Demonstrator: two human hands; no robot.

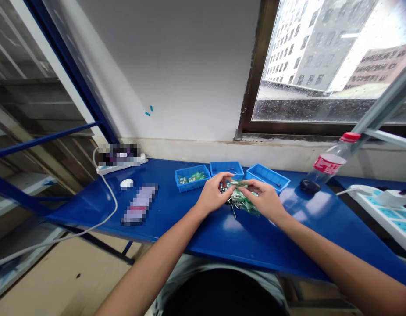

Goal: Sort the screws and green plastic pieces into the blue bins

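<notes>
My left hand (pixel 213 193) and my right hand (pixel 268 202) meet over the blue table, fingertips pinched together on a small green plastic packet (pixel 238 182). What the packet contains is too small to make out. Just below my fingers lies a loose heap of screws (pixel 235 204), with more green plastic packets (pixel 251 208) on its right side. My hands cover part of the heap. Behind it, the left blue bin (pixel 191 186) holds several green packets. A few thin metal pieces lie in the middle blue bin (pixel 219 166), and a small dark piece is in the right blue bin (pixel 262 176).
On the right, a plastic bottle with a red cap (pixel 334 159) leans beside a dark round object (pixel 309 186). A white power strip (pixel 387 210) lies at the right edge. To the left are a white mouse-like object (pixel 126 183), a blurred-out flat item (pixel 140 204) and a cable (pixel 113 193).
</notes>
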